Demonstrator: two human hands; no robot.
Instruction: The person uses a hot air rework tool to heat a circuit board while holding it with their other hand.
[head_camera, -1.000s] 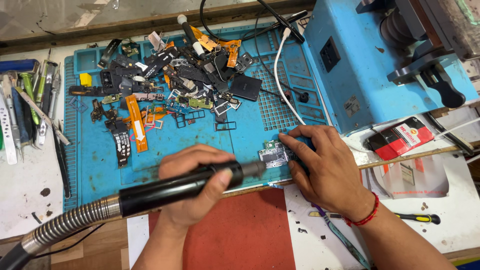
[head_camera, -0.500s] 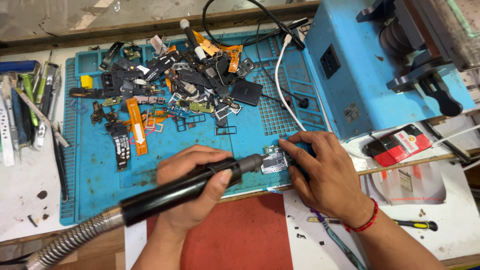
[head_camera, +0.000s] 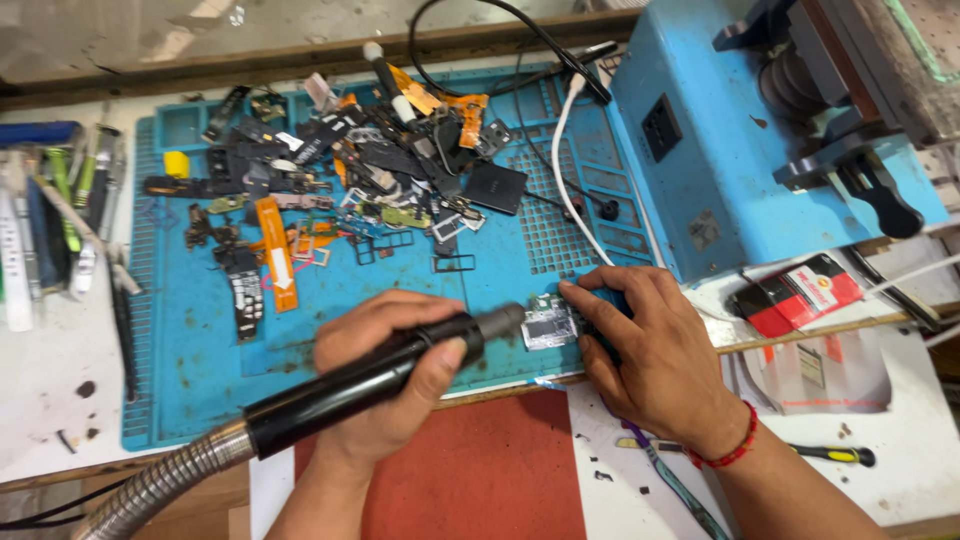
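My left hand (head_camera: 395, 375) is closed around the black handpiece (head_camera: 370, 375) of a hot-air tool, fingers wrapped over the barrel and thumb on top. Its long axis runs from the ribbed metal hose (head_camera: 165, 480) at the lower left up and to the right, so the grey nozzle (head_camera: 500, 322) points straight at the small circuit board (head_camera: 550, 322). That board lies flat near the front edge of the blue work mat (head_camera: 200, 400), just right of the nozzle tip and just left of my right hand (head_camera: 655, 355). The nozzle looks as if it is touching the board's left edge, or very nearly so; from this angle I cannot tell which. My right hand rests palm down, fingers bent, with the fingertips pressing on the board's right side and pinning it to the mat rather than lifting it. So the board sits between my two hands, with the tool coming in from the left along its own line and the holding hand bracing from the right. Farther up the mat, well apart from the board, lies a heap of loose phone parts (head_camera: 340, 190) and orange flex strips. The blue machine (head_camera: 760, 140) stands to the right on the worktop (head_camera: 900, 470), beyond my right hand.
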